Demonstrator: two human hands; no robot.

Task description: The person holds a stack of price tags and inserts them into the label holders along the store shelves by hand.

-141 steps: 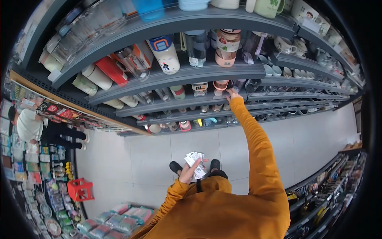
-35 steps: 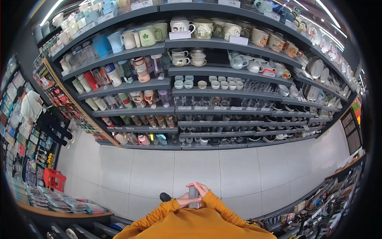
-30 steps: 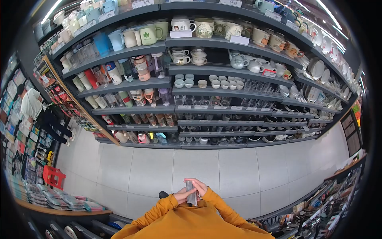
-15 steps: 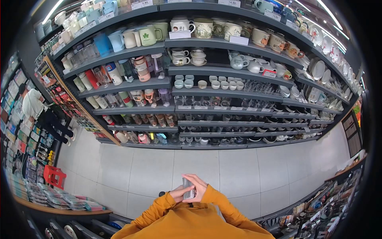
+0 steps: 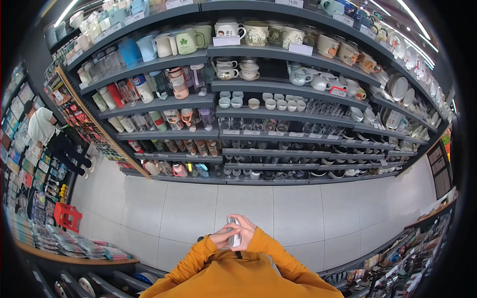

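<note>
In the head view, a stack of paper slips (image 5: 236, 241) is grasped by both the left hand (image 5: 221, 238) and the right hand (image 5: 246, 231), near and central, above the orange garment (image 5: 238, 278). On the far side, mugs (image 5: 256, 35) are held on grey shelves (image 5: 263, 51); a red stool (image 5: 67, 216) is placed at left.

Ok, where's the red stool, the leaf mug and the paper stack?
Red stool (image 5: 66, 212): head view, on its frame.
Leaf mug (image 5: 186, 44): head view, on its front.
Paper stack (image 5: 236, 240): head view, on its pale visible face.
</note>
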